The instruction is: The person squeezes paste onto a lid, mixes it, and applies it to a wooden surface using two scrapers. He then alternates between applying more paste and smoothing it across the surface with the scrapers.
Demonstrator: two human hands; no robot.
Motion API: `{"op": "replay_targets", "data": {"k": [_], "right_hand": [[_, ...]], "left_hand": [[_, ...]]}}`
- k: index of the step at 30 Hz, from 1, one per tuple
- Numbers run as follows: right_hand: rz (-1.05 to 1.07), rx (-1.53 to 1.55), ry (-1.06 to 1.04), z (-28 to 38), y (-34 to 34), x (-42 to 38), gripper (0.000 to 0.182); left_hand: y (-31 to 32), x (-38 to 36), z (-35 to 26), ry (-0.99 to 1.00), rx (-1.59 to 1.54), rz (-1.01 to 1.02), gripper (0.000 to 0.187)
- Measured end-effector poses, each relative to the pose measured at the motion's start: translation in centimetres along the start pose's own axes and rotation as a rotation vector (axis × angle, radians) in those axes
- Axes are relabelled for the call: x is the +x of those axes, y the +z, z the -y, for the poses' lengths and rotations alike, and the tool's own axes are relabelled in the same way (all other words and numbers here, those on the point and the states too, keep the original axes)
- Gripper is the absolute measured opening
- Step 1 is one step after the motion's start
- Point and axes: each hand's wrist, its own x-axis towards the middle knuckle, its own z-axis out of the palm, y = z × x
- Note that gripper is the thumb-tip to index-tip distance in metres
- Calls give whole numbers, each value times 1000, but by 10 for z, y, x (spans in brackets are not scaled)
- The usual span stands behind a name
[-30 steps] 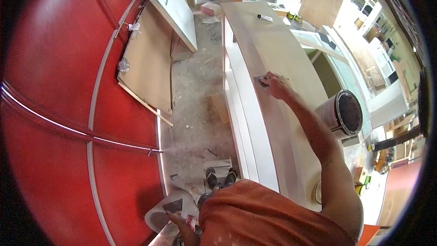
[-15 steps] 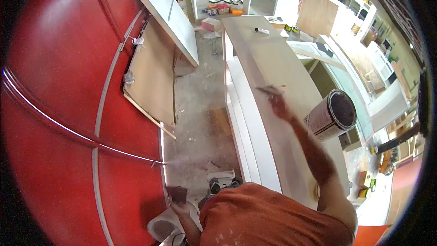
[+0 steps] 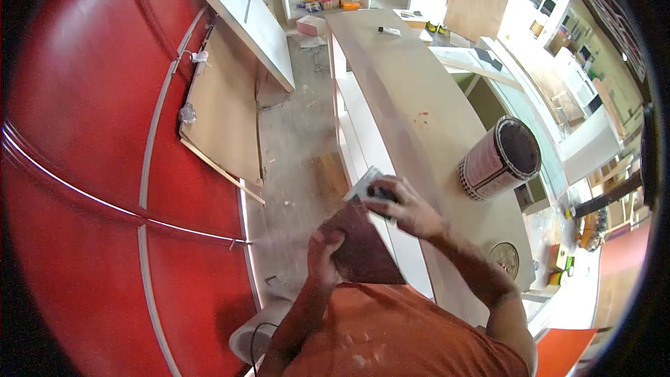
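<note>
In front of my chest, my left hand [image 3: 325, 255] grips the near-left side of a flat, dark brown square plate [image 3: 368, 248], thumb on its face. My right hand [image 3: 412, 213] is closed around a broad scraper [image 3: 361, 183] with a pale metal blade and a dark grip part. The blade overlaps the plate's far edge in this view. To the right, an open paint-type can [image 3: 499, 159] with dark residue inside stands on the long brownish panel top [image 3: 398, 91]. A round lid [image 3: 504, 258] lies on that top beside my right forearm.
Red smears [image 3: 421, 119] and a small white tube [image 3: 391, 31] are on the panel top. White shelving [image 3: 370, 143] runs beneath it. A red panelled wall [image 3: 84, 167] stands at left, with a brown board [image 3: 227, 98] and a white panel [image 3: 244, 21] leaning there.
My right hand has come back from the panel top toward my chest with the scraper. My left hand has risen from low at the left with the brown plate, and the two now meet.
</note>
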Motion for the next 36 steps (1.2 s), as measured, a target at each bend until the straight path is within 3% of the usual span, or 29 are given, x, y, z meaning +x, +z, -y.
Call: {"op": "replay_targets", "data": {"k": [1,3,4,5,7,9,10,11,12,13,15,16,17,19,21,22,23,24,25,27,28,29,31,33,35,36], "right_hand": [[67,0,79,-5,-3,-1,51],[-322,235,184,13,-4,0,50],[-412,193,108,28,-8,-2,49],[-347,144,-53,37,-13,-12,53],[-29,549,-140,54,-20,-6,60],[-214,568,155,27,53,-43,60],[-408,1086,593,51,43,-14,56],[-262,243,132,30,25,5,52],[-171,129,212,10,16,7,51],[-77,17,289,-2,13,5,50],[-438,814,459,9,16,-2,45],[-581,1058,687,14,15,-10,42],[-577,1064,685,13,14,-35,42],[-372,1993,1005,10,12,-90,50],[34,1648,853,32,28,-96,47],[-75,1036,1063,24,65,-107,41],[-387,1655,1347,78,19,-35,44],[-559,1820,1317,54,41,-25,45],[-636,1493,1240,53,25,4,39],[-975,1445,963,33,23,21,26],[-1025,1507,982,18,28,9,25],[-1065,1573,992,3,28,-2,25],[-1019,1340,945,23,15,-15,23],[-1076,1452,931,51,6,-22,26],[-871,1195,835,80,-1,-29,25],[-692,1087,966,76,12,-52,27]], "left_hand": [[10,-2,-1,73,88,2,56],[18,9,-6,178,169,16,54],[17,14,-9,121,46,-33,53],[15,18,-10,63,-75,-81,52],[0,25,-1,33,-130,-32,52],[-3,18,3,-38,-179,21,52],[1,13,2,-27,56,-33,52],[3,9,1,-8,289,-80,52],[-22,7,2,-73,480,-27,53],[-17,5,1,-84,483,-17,53],[-4,4,-1,-28,236,-115,53],[-9,7,-1,-25,236,-117,53],[-20,12,-3,-58,148,-142,53],[-20,17,-8,-89,62,-170,52],[3,22,-8,-64,-50,-194,50],[4,20,1,-78,-51,-194,50],[1,18,11,-27,165,-208,51],[-2,16,19,23,382,-211,51],[-6,12,22,2,386,-194,51],[-9,6,20,-44,580,-38,51],[-2,4,15,-36,623,-33,48],[-5,10,17,-31,622,-24,48],[-14,20,19,34,385,-231,44],[-11,25,8,13,359,-273,44],[-11,28,9,145,421,-337,45],[-1,24,4,117,520,-352,47]]}}
